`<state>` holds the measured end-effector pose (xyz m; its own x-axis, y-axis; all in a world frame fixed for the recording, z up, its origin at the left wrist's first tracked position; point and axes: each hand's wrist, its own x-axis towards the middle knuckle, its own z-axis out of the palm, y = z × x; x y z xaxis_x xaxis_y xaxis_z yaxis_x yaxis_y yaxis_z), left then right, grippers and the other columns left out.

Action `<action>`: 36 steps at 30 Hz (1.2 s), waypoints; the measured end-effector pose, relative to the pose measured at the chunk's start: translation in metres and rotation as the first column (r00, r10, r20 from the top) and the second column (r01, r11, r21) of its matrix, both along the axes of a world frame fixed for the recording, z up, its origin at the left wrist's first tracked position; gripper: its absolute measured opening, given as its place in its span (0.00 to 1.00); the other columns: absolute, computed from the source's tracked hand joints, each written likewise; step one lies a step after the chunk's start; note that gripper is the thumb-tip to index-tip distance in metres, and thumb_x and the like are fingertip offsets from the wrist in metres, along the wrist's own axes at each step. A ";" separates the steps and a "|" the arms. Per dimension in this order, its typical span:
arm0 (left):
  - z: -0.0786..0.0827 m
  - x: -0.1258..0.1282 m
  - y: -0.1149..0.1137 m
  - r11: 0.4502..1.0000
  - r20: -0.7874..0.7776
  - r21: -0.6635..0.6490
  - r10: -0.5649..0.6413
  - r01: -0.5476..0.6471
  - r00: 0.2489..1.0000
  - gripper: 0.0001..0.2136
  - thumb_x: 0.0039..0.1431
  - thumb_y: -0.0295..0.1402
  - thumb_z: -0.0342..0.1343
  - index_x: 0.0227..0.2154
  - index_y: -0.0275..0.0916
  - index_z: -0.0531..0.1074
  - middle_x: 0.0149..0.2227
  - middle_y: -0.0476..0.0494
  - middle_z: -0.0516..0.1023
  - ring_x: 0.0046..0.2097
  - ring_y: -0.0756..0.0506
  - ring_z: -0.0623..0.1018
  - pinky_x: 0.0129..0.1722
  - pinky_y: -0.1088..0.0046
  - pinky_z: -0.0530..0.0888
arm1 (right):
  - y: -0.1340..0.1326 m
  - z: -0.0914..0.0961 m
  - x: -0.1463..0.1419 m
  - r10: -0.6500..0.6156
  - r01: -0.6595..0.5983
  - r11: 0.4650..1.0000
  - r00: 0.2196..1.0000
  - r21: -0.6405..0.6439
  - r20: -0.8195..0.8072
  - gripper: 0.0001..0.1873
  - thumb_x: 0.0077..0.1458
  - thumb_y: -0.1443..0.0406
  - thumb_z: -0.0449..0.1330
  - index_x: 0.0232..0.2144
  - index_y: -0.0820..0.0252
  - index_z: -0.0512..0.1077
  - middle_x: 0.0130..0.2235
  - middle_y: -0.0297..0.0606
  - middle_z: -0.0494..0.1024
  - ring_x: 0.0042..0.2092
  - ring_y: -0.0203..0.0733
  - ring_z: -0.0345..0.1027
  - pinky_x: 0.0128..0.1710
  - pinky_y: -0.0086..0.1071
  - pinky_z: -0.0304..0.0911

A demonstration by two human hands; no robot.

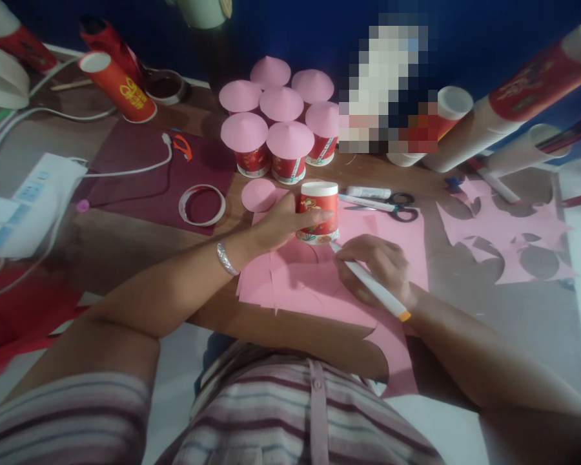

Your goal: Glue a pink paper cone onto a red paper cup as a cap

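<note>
My left hand grips a red patterned paper cup, which stands on pink paper with its white end up. Its fingers wrap the cup's side. My right hand holds a white pen with an orange end. The pen's tip is at the paper beside the cup's lower edge; whether it touches cannot be made out. A curved line shows on the paper near the cup. Just left of the cup lies a pink paper disc. Behind it stand several red cups topped with pink paper cones.
Scissors and a glue stick lie behind the pink sheets. Pink paper with round holes is at the right. A tape roll rests on dark red paper. Cables and a white power strip lie left; tubes lean right.
</note>
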<state>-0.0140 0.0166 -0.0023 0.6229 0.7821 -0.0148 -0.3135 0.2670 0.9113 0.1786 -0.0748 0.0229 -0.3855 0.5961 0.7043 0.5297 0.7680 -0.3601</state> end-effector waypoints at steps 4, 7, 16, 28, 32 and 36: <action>-0.005 0.000 0.001 0.999 0.019 0.040 -0.022 0.022 1.000 0.18 0.55 0.39 0.72 0.42 0.36 0.75 0.38 0.42 0.81 0.39 0.47 0.81 0.39 0.71 0.79 | 0.000 -0.002 0.000 0.007 -0.007 1.000 1.000 -0.011 0.007 0.11 0.59 0.75 0.63 0.39 0.56 0.70 0.30 0.32 0.77 0.29 0.37 0.73 0.29 0.30 0.71; -0.006 0.000 0.001 0.999 0.012 0.045 -0.013 0.012 1.000 0.18 0.55 0.39 0.72 0.42 0.36 0.75 0.38 0.42 0.81 0.39 0.47 0.80 0.39 0.72 0.78 | 0.001 -0.004 0.000 0.001 -0.001 1.000 1.000 -0.003 0.024 0.10 0.60 0.74 0.62 0.39 0.56 0.70 0.30 0.32 0.78 0.29 0.37 0.74 0.29 0.30 0.72; -0.005 0.001 0.001 0.997 0.005 0.073 -0.008 0.007 1.000 0.16 0.55 0.38 0.72 0.41 0.37 0.75 0.37 0.44 0.80 0.38 0.48 0.79 0.38 0.74 0.77 | 0.003 -0.004 -0.001 -0.007 0.007 1.000 0.999 0.013 0.044 0.10 0.61 0.75 0.61 0.40 0.55 0.69 0.29 0.31 0.77 0.29 0.37 0.74 0.29 0.30 0.72; 0.010 0.003 -0.003 0.998 0.002 -0.026 0.051 -0.051 0.999 0.20 0.51 0.43 0.74 0.37 0.37 0.73 0.32 0.48 0.78 0.33 0.50 0.77 0.35 0.73 0.76 | 0.001 -0.001 0.001 -0.011 0.011 1.000 1.000 0.004 0.008 0.10 0.58 0.75 0.63 0.38 0.55 0.70 0.29 0.31 0.78 0.28 0.37 0.73 0.29 0.30 0.71; 0.009 0.003 -0.003 0.999 -0.010 -0.041 0.036 -0.036 0.999 0.20 0.50 0.42 0.74 0.37 0.37 0.74 0.33 0.47 0.79 0.34 0.50 0.77 0.35 0.73 0.76 | 0.002 -0.001 0.000 -0.012 0.012 1.000 0.999 0.001 0.031 0.09 0.59 0.74 0.62 0.37 0.55 0.70 0.29 0.31 0.78 0.28 0.37 0.74 0.29 0.30 0.72; 0.004 0.002 -0.002 1.000 -0.021 -0.024 0.009 -0.010 1.000 0.19 0.52 0.41 0.73 0.39 0.36 0.74 0.36 0.44 0.80 0.36 0.49 0.78 0.36 0.73 0.77 | 0.002 -0.001 -0.001 -0.023 0.022 1.000 0.999 0.005 0.034 0.09 0.60 0.74 0.62 0.38 0.55 0.71 0.29 0.31 0.78 0.28 0.36 0.74 0.29 0.30 0.72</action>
<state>-0.0120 0.0148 0.0019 0.6149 0.7872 -0.0469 -0.2971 0.2864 0.9109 0.1776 -0.0724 0.0215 -0.3955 0.6016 0.6940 0.5585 0.7574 -0.3383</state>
